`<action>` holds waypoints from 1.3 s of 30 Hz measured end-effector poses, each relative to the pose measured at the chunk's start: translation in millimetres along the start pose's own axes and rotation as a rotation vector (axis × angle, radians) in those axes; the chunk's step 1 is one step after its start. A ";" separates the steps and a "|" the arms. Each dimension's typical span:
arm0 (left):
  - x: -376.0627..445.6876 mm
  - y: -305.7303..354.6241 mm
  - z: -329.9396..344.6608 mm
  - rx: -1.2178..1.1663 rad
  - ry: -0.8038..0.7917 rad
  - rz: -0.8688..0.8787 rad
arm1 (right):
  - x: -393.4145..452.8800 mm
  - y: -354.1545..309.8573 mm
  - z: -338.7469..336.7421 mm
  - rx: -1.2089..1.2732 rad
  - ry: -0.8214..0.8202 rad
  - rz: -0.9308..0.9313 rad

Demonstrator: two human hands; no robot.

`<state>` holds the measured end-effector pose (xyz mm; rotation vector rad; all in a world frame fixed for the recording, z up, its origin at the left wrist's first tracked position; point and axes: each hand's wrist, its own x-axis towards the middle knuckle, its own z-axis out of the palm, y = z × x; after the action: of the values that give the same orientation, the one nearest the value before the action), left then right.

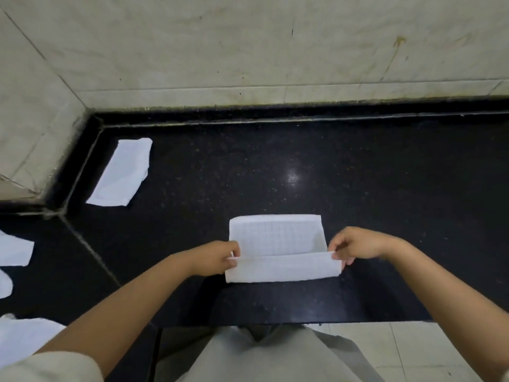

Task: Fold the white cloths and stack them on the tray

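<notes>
A white checked cloth (276,235) lies on the black counter near its front edge. Its near edge is lifted off the counter and turned toward the far side. My left hand (213,256) pinches the left corner of that raised edge. At the right corner, my right hand (358,244) pinches the same edge. A folded white cloth (121,173) lies flat at the back left near the wall corner. No tray is in view.
The black counter (303,166) meets a tiled wall (248,51) at the back and left. More white cloths (13,252) lie at the left edge, and another white cloth (24,337) at the lower left. Tiled floor (413,351) shows below the counter's front edge.
</notes>
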<state>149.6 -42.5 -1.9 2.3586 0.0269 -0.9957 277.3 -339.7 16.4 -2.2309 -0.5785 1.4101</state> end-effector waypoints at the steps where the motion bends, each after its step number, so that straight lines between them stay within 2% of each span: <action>1: 4.2 0.4 -1.8 -0.028 0.017 -0.011 | 2.7 1.3 -0.6 0.030 0.016 0.023; 3: 16.1 -1.3 -8.3 -0.019 0.164 -0.028 | 12.1 1.1 -2.8 0.080 0.149 0.033; 6: 36.4 -3.1 -17.3 0.027 0.416 -0.081 | 33.1 -4.0 -7.2 0.032 0.448 0.016; 9: 56.1 -4.8 -20.1 0.057 0.544 -0.133 | 56.0 -8.3 -10.4 -0.023 0.608 0.071; 15: 76.7 -13.6 -10.9 0.178 0.593 -0.192 | 81.5 -0.8 -5.6 -0.173 0.694 0.097; 20: 72.6 -21.1 0.0 0.502 0.547 -0.109 | 85.8 -0.8 4.6 -0.384 0.637 0.035; 24: 71.5 -23.0 1.2 0.491 0.551 -0.089 | 83.6 -6.5 6.4 -0.425 0.601 0.060; 26: 67.6 -13.6 -4.9 0.361 0.499 -0.118 | 83.3 -11.2 3.2 -0.455 0.562 0.076; 28: 64.3 -7.2 -14.7 0.300 0.573 -0.109 | 79.9 -18.8 -5.4 -0.475 0.565 0.066; 30: 54.2 0.5 -36.0 0.235 0.685 -0.066 | 71.1 -28.8 -20.9 -0.447 0.686 0.008; 32: 40.0 5.6 -57.5 0.198 0.872 0.043 | 55.3 -39.6 -34.2 -0.423 0.899 -0.128; 34: 27.6 6.5 -69.7 0.305 1.041 0.168 | 40.0 -44.5 -37.0 -0.433 1.104 -0.288; 36: 20.7 1.9 -62.3 0.420 1.064 0.231 | 33.2 -43.1 -25.7 -0.474 1.172 -0.379; 37: 21.2 -2.6 -51.6 0.474 1.026 0.245 | 33.8 -39.1 -15.7 -0.499 1.158 -0.391; 39: 24.4 -16.7 -19.3 0.544 0.849 0.197 | 41.1 -23.5 10.8 -0.553 1.089 -0.348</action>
<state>176.0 -23.4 -15.7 3.0301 -0.1669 0.1770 280.9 -296.0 -4.4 -2.6628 -0.9147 -0.2555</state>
